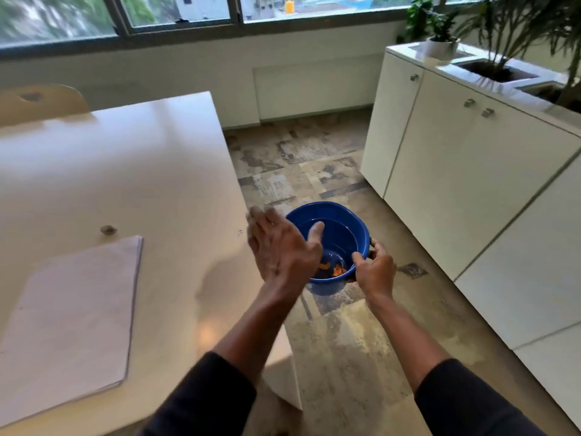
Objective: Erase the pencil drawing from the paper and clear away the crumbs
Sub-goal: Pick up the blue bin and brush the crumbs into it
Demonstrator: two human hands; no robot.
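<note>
A stack of white paper lies on the pale table at the lower left; no drawing shows on it through the blur. A blue plastic bin hangs just past the table's right edge, with orange scraps at its bottom. My right hand grips the bin's near right rim. My left hand is flat and blurred, fingers apart, at the table edge beside the bin's left rim, its thumb over the opening. A small grey object rests on the table above the paper.
White cabinets with metal knobs run along the right, with potted plants on top. A pale chair back stands behind the table's far left. Patterned floor lies between table and cabinets. Windows span the back wall.
</note>
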